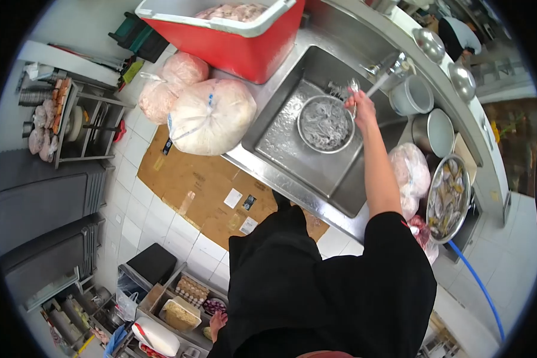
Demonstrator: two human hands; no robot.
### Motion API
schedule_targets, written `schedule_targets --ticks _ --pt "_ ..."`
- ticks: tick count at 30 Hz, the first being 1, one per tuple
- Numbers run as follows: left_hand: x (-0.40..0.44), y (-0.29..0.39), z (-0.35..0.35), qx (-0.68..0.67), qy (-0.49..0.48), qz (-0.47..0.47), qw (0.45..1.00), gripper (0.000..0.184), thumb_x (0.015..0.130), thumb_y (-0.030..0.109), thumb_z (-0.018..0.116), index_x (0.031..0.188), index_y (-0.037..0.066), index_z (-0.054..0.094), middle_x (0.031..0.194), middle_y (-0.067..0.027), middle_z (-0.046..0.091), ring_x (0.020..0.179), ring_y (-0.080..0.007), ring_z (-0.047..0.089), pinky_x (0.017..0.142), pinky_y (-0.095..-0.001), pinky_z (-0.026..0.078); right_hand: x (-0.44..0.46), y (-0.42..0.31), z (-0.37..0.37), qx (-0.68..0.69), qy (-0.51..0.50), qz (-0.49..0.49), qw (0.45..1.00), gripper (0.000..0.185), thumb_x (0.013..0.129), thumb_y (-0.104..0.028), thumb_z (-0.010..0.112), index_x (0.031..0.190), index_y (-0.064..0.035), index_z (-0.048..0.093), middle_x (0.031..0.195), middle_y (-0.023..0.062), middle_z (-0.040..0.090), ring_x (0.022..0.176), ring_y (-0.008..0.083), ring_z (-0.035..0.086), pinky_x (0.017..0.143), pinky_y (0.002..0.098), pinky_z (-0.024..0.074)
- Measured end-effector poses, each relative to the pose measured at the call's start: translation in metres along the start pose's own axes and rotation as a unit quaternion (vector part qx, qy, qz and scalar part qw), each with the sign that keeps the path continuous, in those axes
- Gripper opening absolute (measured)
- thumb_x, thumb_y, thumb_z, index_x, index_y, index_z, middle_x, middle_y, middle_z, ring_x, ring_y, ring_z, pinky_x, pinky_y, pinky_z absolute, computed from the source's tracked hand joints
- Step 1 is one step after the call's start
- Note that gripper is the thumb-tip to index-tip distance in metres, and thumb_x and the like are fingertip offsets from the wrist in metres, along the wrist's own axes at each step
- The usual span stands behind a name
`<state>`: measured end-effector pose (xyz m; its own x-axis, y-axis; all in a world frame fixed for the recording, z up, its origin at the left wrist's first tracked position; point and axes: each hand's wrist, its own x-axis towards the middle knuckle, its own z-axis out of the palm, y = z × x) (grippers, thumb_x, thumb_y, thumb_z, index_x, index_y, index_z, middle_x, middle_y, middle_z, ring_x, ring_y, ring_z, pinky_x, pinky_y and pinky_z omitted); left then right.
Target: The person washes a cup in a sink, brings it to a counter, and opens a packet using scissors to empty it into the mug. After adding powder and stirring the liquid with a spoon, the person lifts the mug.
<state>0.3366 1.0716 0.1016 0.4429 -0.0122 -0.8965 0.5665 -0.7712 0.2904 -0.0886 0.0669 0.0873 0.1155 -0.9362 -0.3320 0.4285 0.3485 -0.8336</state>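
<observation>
My right hand (362, 108) is over the right rim of a round metal bowl (300, 128) in the sink. Its fingers are closed around something shiny that I cannot make out. The bowl holds wet, greyish, glistening contents (325, 123) that are too blurred to name. Just beyond the hand is the faucet (394, 64), its pale spout slanting toward the sink. Down by my left side hangs my left hand (219, 323), partly behind my black clothing. Its visible fingers are loosely stretched, with nothing seen in them, near food containers on a low unit.
A red cooler (238, 48) of pale meat stands left of the sink (268, 140). Full plastic bags (212, 116) sit beside it. On the right are a white bucket (411, 95), a metal pot (434, 132) and a bowl of shellfish (448, 200). Cardboard (203, 185) covers the floor.
</observation>
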Motion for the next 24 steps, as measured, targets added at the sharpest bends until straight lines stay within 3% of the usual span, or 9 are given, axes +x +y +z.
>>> schedule_targets --ticks 3,8,11,16,19,21,22,23,24 --pt "-0.049 0.076 0.05 0.104 -0.015 0.021 0.994 0.046 0.101 0.049 0.051 0.129 0.013 0.058 0.112 -0.0073 0.069 0.098 -0.0226 0.067 0.077 -0.0405 0.053 -0.011 -0.002 0.001 -0.076 0.022 -0.078 0.994 0.028 0.101 -0.023 0.057 0.122 -0.0048 0.057 0.072 -0.0009 0.053 0.053 0.0067 0.044 0.053 0.0275 0.0432" --pt "-0.067 0.102 0.082 0.016 0.063 -0.017 0.998 0.041 0.102 0.046 0.05 0.126 0.014 0.059 0.111 -0.0056 0.069 0.099 -0.0216 0.067 0.077 -0.0435 0.051 -0.022 -0.008 0.0 -0.09 0.095 -0.001 0.991 0.031 0.103 -0.035 0.054 0.112 -0.0053 0.055 0.064 -0.0044 0.045 0.047 0.0064 0.035 0.039 0.0215 0.0256" --pt "-0.07 0.08 0.084 -0.019 0.062 0.004 0.998 0.044 0.1 0.047 0.052 0.129 0.014 0.059 0.11 -0.0042 0.069 0.095 -0.0201 0.067 0.076 -0.0422 0.05 -0.013 -0.022 -0.006 -0.049 0.076 0.054 0.994 0.035 0.102 -0.041 0.055 0.102 -0.0067 0.055 0.062 -0.005 0.043 0.044 0.0072 0.034 0.037 0.0232 0.0264" --pt "-0.091 0.017 0.095 -0.023 0.061 -0.008 0.998 0.044 0.1 0.049 0.053 0.127 0.016 0.061 0.109 -0.0051 0.069 0.095 -0.02 0.067 0.078 -0.0436 0.051 0.0 -0.048 0.003 -0.085 0.031 -0.058 0.994 0.026 0.1 -0.017 0.06 0.123 -0.004 0.058 0.078 0.0003 0.062 0.045 0.0031 0.038 0.037 0.0198 0.025" --pt "-0.109 -0.006 0.118 -0.03 0.07 -0.025 0.997 0.036 0.099 0.047 0.055 0.118 0.018 0.065 0.102 -0.0037 0.07 0.09 -0.0207 0.066 0.08 -0.0447 0.05 0.019 -0.047 0.001 -0.134 0.083 -0.025 0.987 0.028 0.1 -0.034 0.062 0.115 -0.0104 0.062 0.074 -0.0026 0.059 0.048 0.0021 0.041 0.039 0.0197 0.0288" --pt "-0.095 -0.04 0.121 -0.085 0.049 -0.044 0.994 0.031 0.099 0.041 0.055 0.112 0.016 0.067 0.092 -0.0048 0.07 0.075 -0.0191 0.065 0.063 -0.0398 0.05 0.007 -0.058 0.006 -0.135 0.109 0.022 0.985 0.027 0.101 -0.044 0.056 0.099 -0.0174 0.059 0.071 -0.0063 0.054 0.054 0.0066 0.045 0.043 0.022 0.0346" --pt "-0.085 -0.061 0.12 -0.138 0.029 -0.053 0.989 0.03 0.1 0.038 0.055 0.112 0.014 0.068 0.088 -0.0064 0.069 0.069 -0.0181 0.064 0.052 -0.0346 0.049 0.082 -0.025 -0.089 0.053 -0.047 0.043 0.997 0.026 0.102 -0.041 0.052 0.113 -0.0188 0.06 0.077 -0.0062 0.055 0.061 0.0084 0.048 0.049 0.0255 0.0406" --pt "-0.016 -0.17 0.105 -0.398 -0.132 0.017 0.908 0.034 0.101 0.035 0.052 0.122 0.012 0.066 0.09 -0.0073 0.07 0.069 -0.0177 0.065 0.051 -0.032 0.05 0.077 -0.032 -0.087 -0.063 0.02 0.02 0.998 0.035 0.102 -0.039 0.047 0.133 -0.0226 0.053 0.084 -0.0057 0.056 0.068 0.0083 0.05 0.056 0.028 0.0435" --pt "-0.063 -0.117 0.132 -0.119 0.063 -0.047 0.99 0.039 0.102 0.034 0.049 0.129 0.01 0.063 0.093 -0.0074 0.07 0.074 -0.018 0.066 0.052 -0.0357 0.052 0.085 -0.031 -0.09 -0.055 0.028 0.003 0.998 0.042 0.102 -0.035 0.048 0.143 -0.024 0.048 0.092 -0.0037 0.056 0.075 0.0092 0.051 0.058 0.0287 0.0448"
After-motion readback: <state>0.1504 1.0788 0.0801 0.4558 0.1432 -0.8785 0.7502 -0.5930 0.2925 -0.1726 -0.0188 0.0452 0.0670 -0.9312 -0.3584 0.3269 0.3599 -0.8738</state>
